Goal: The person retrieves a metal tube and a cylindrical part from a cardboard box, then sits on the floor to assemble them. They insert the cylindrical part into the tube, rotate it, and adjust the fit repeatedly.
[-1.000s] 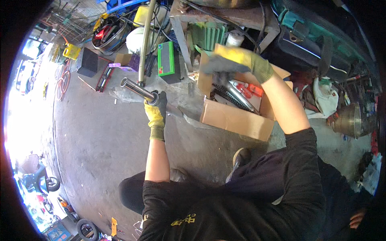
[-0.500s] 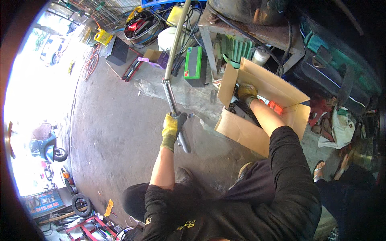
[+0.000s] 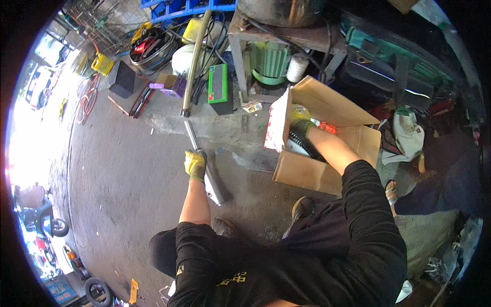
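Note:
My left hand (image 3: 195,163), in a yellow work glove, is closed round a silver motorcycle fork leg (image 3: 212,189). A slim bright rod (image 3: 191,134) sticks out of its far end, and the wider end points back toward me. Just beyond the rod tip lies the lower end of a long tan metal pipe (image 3: 195,66), apart from it in the picture. My right hand (image 3: 300,116), gloved too, is down inside an open cardboard box (image 3: 309,171). Its fingers are hidden. Beside it in the box are a black ribbed part (image 3: 303,144) and an orange-red item (image 3: 327,128).
A green-and-black battery-like box (image 3: 218,84) stands beyond the pipe. Behind the cardboard box is a metal stand (image 3: 236,48) with a green motor (image 3: 270,61) below. A dark bag (image 3: 383,77) lies right. Another person's foot (image 3: 391,190) shows at right.
The view has shifted, moving the scene left. My left hand has drawn the fork leg toward me, opening a gap between it and the pipe. My right hand stays in the box.

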Motion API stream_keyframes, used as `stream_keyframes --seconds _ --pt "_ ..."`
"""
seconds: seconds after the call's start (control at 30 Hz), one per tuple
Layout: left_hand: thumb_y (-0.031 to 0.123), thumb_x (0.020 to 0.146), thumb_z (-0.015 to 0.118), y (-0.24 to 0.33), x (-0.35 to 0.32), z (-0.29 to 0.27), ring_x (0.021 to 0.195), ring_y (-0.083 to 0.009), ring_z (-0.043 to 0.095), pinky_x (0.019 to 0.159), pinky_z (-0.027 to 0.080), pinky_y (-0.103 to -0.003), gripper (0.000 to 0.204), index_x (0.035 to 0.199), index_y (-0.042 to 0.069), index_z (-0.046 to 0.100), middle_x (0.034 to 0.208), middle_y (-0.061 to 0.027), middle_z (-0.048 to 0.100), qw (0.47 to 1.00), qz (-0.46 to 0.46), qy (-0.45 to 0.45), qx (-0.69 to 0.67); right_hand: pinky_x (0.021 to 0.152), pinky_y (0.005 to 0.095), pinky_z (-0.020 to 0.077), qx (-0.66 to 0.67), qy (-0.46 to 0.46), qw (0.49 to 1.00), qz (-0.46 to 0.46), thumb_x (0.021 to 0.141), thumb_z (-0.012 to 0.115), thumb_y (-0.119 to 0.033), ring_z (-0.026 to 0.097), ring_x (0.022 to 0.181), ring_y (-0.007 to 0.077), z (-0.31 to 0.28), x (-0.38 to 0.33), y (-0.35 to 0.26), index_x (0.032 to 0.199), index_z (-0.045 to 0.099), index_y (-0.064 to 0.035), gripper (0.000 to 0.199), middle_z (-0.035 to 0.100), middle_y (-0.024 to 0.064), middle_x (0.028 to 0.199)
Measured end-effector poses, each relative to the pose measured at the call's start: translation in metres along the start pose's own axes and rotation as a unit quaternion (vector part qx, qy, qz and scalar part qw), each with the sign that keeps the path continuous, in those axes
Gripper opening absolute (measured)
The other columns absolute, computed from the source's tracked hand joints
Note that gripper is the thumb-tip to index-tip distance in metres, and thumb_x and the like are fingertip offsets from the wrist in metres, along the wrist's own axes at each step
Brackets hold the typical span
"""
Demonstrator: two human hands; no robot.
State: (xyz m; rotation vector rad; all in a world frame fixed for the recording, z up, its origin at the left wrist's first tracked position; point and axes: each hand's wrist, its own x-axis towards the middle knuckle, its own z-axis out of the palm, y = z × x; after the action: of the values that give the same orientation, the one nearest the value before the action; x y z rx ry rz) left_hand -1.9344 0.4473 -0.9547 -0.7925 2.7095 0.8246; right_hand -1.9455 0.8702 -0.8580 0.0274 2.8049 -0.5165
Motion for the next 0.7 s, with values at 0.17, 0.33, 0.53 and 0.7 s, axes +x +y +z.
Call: stream_keyframes --seconds 0.17,0.33,0.53,0.7 --pt "0.035 0.106 0.058 0.109 -0.071 0.005 0.142 -0.0247 0.049 0.105 0.051 -0.043 0.053 0.154 0.015 0.046 0.153 -0.0146 0.054 0.836 0.101 -0.332 -0.426 0.09 0.049 0.0562 -0.003 0.073 0.997 0.001 0.09 0.066 -0.042 0.074 0.104 0.0354 0.037 0.013 0.01 0.106 0.081 -0.0155 0.035 0.078 0.0152 0.112" --pt "0.03 0.107 0.063 0.153 -0.144 0.033 0.111 -0.0159 0.064 0.089 0.054 -0.032 0.047 0.148 0.01 0.051 0.13 -0.0055 0.069 0.846 0.332 -0.361 -0.206 0.085 0.0501 0.0573 -0.062 0.076 0.995 -0.013 0.09 0.064 -0.036 0.075 0.1 0.0355 0.074 0.025 0.001 0.103 0.082 -0.0137 0.031 0.079 0.0164 0.107" --pt "0.036 0.1 0.072 0.172 -0.164 0.016 0.076 -0.0117 0.061 0.069 0.05 -0.03 0.033 0.109 0.005 0.071 0.087 0.0017 0.069 0.859 0.193 -0.339 -0.333 0.087 0.0514 0.0586 -0.054 0.019 0.996 0.066 0.084 0.07 -0.039 0.075 0.101 0.0386 0.098 0.045 0.025 0.101 0.081 -0.0118 0.034 0.077 0.0201 0.105" --pt "0.036 0.101 0.066 0.169 -0.178 0.049 0.077 -0.0193 0.071 0.07 0.055 -0.036 0.035 0.117 0.005 0.07 0.088 -0.0091 0.074 0.897 0.234 -0.223 -0.301 0.089 0.0533 0.0575 -0.014 0.004 0.996 0.092 0.092 0.063 -0.031 0.074 0.105 0.0382 0.109 0.052 0.018 0.108 0.08 -0.0109 0.031 0.077 0.0191 0.111"
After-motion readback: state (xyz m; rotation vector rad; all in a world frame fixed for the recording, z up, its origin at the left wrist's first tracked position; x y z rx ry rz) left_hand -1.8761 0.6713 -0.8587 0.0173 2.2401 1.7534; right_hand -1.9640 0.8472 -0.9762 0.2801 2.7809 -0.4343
